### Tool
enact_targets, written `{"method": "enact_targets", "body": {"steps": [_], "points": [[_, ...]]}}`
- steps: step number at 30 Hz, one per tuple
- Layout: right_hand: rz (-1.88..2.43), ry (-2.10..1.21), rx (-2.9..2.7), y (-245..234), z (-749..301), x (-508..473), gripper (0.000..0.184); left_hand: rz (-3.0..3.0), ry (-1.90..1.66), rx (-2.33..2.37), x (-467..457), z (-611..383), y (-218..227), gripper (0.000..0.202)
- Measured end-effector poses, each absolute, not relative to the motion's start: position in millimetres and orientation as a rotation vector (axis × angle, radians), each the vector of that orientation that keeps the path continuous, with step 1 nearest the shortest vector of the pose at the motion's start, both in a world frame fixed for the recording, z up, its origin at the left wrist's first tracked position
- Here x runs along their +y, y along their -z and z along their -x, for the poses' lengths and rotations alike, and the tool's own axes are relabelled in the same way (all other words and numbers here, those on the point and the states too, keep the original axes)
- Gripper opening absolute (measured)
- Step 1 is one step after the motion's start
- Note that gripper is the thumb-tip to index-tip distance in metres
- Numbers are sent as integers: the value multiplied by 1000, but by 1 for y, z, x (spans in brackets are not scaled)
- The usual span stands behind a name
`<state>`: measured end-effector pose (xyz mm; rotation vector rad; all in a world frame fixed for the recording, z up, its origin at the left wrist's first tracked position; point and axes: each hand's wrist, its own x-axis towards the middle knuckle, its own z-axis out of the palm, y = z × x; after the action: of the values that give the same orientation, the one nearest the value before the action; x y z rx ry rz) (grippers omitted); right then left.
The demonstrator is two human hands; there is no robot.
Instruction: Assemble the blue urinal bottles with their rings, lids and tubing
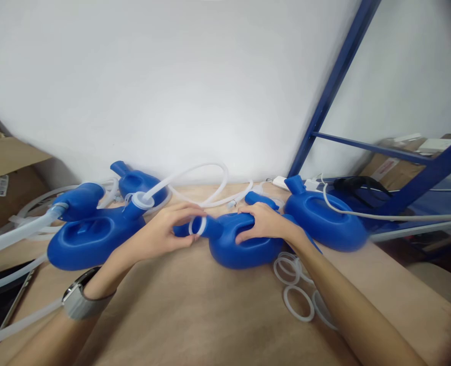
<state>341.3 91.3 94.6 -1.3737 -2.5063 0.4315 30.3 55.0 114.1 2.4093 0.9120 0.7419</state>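
Observation:
A blue plastic urinal bottle [244, 249] lies on the table before me, its open neck pointing left. My right hand [261, 221] is closed over its handle area, thumb on the near side. A white ring [197, 233] sits around the rim of the neck. My left hand [168, 227] pinches this ring between thumb and fingers. More blue shows between those fingers, and I cannot tell what it belongs to. Several loose translucent rings [299, 303] lie on the table beside my right forearm.
On the left, another blue bottle [84, 246] has a white collar [143, 201] and tube [168, 181]. More blue bottles stand behind it and at right [324, 218]. Tubing coils along the wall. A cardboard box [15, 168], a dark device [7, 295] and a blue metal frame [334, 76] flank the table.

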Motion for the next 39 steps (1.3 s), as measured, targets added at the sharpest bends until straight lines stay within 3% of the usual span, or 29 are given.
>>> {"method": "enact_targets", "body": {"steps": [18,39], "points": [[1349,-480,-2487,-97,-341,90,70,-2400,-755,908,60,-26,-114,45],[1335,-462,-2503,-94,-343,91,67,-2506,-750,764,61,-27,-116,38]]}}
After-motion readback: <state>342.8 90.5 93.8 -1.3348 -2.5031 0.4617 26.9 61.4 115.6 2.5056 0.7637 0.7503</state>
